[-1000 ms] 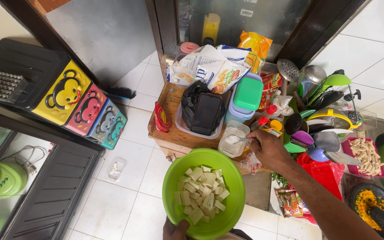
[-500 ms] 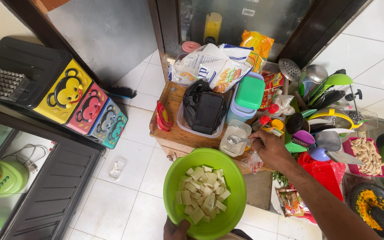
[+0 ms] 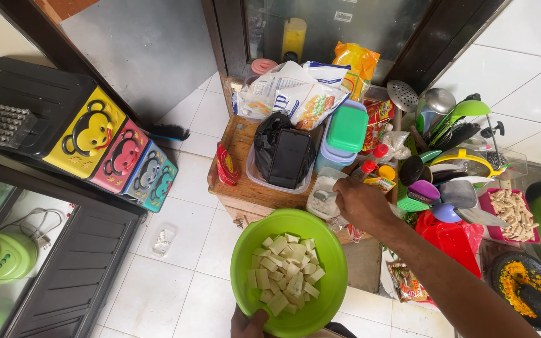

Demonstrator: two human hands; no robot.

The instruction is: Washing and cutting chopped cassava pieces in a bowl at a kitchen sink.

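Observation:
My left hand (image 3: 248, 324) grips the near rim of a bright green bowl (image 3: 243, 250) at the bottom centre. Several pale cut cubes (image 3: 286, 271) lie heaped inside it. My right hand (image 3: 361, 203) reaches just beyond the bowl and is closed on a metal spoon (image 3: 321, 195). The spoon's end dips into a small clear container of white powder (image 3: 322, 189). That container sits on a small wooden table (image 3: 242, 188).
On the table stand a clear tub with a black bag and a dark phone (image 3: 288, 158), plus a lidded green box (image 3: 347, 128). Food packets (image 3: 295, 94) lie behind. Utensils (image 3: 446, 131), a red tray and a stone mortar with yellow paste (image 3: 521, 288) crowd the right. Coloured drawers (image 3: 117, 153) stand left.
My right hand has come slightly nearer and lower over the clear container with the spoon. The green bowl stays held in about the same place.

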